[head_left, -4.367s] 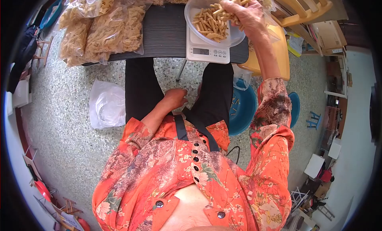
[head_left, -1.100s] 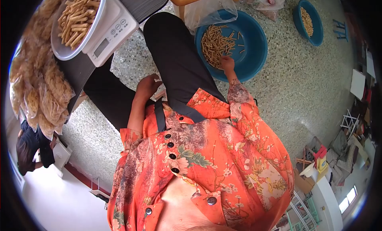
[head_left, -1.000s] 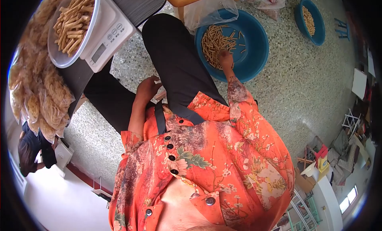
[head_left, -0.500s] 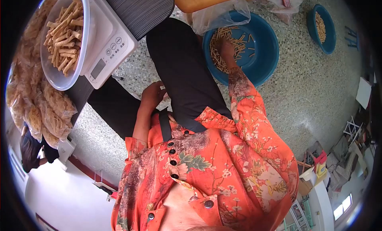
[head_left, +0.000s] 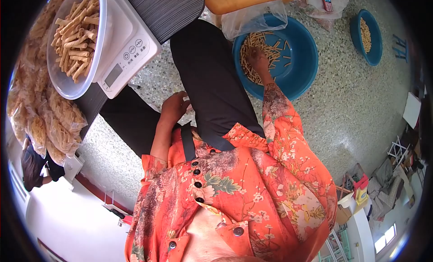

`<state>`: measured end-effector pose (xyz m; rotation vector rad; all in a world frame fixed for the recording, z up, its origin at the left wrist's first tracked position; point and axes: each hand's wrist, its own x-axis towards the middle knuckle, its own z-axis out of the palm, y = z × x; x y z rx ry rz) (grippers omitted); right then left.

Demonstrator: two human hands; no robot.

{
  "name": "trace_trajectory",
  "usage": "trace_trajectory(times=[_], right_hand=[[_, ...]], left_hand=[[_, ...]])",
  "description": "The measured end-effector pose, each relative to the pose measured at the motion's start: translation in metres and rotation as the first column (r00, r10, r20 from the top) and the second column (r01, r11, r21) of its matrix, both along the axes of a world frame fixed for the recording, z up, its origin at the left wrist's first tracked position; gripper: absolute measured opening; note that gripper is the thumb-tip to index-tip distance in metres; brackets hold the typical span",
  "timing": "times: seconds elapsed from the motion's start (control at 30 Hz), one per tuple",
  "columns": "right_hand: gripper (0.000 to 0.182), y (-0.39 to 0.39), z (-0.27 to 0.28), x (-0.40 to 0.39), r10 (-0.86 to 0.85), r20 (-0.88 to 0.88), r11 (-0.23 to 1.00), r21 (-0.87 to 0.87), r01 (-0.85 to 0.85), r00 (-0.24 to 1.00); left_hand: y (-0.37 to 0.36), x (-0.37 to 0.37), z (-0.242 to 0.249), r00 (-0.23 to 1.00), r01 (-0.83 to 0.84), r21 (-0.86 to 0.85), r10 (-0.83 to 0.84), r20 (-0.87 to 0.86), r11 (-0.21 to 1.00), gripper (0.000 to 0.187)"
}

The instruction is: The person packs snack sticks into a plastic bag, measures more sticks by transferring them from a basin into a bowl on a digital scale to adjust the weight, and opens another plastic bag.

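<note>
My right hand (head_left: 257, 61) is down in a large blue basin (head_left: 303, 59), its fingers curled into a pile of short tan sticks (head_left: 270, 50). The sticks look like dry snack pieces, heaped on the basin's left side, with a few loose on its floor. My left hand (head_left: 173, 108) is beside my thigh, fingers bent, with something pale at the fingertips that I cannot make out. Upper left, a clear plastic bowl (head_left: 103, 41) of thicker tan sticks (head_left: 76, 38) rests on a white digital scale (head_left: 133, 41).
Bags of tan food (head_left: 58, 113) crowd the left side. A clear plastic bag (head_left: 257, 20) hangs over the basin's edge below a wooden surface (head_left: 252, 0). A smaller blue basin (head_left: 372, 54) and a phone (head_left: 327, 4) are at upper right. Another person (head_left: 34, 165) is at far left.
My right hand has shifted slightly within the pile of sticks. The whole view has moved a little; my left hand stays beside my thigh.
</note>
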<state>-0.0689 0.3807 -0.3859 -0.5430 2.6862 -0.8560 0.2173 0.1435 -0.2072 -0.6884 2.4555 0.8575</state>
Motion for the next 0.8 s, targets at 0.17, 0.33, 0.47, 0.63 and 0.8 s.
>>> trace_trajectory(times=[0.17, 0.33, 0.47, 0.63, 0.8], right_hand=[[0.038, -0.01, 0.003, 0.005, 0.046, -0.023, 0.994, 0.096, -0.044, 0.999], [0.03, -0.004, -0.028, -0.013, 0.144, -0.13, 0.985, 0.116, -0.129, 0.981], [0.021, 0.011, -0.059, -0.025, 0.361, -0.238, 0.919, 0.253, -0.301, 0.902], [0.02, 0.005, -0.024, -0.008, -0.036, -0.063, 0.993, 0.109, 0.043, 0.997], [0.018, 0.017, -0.018, -0.015, -0.316, 0.17, 0.931, 0.246, 0.27, 0.933]], left_hand=[[0.0, 0.001, -0.002, 1.0, 0.003, 0.017, -0.003, -0.018, 1.0, 0.035], [-0.001, 0.001, 0.0, 1.0, -0.008, 0.011, 0.008, 0.021, 1.0, 0.035], [-0.002, 0.004, -0.007, 1.0, -0.013, 0.018, 0.013, 0.022, 1.0, 0.035], [-0.003, 0.006, -0.005, 1.0, 0.002, 0.011, -0.002, 0.004, 1.0, 0.035], [-0.003, 0.001, -0.002, 0.999, 0.021, -0.02, -0.02, 0.034, 1.0, 0.035]])
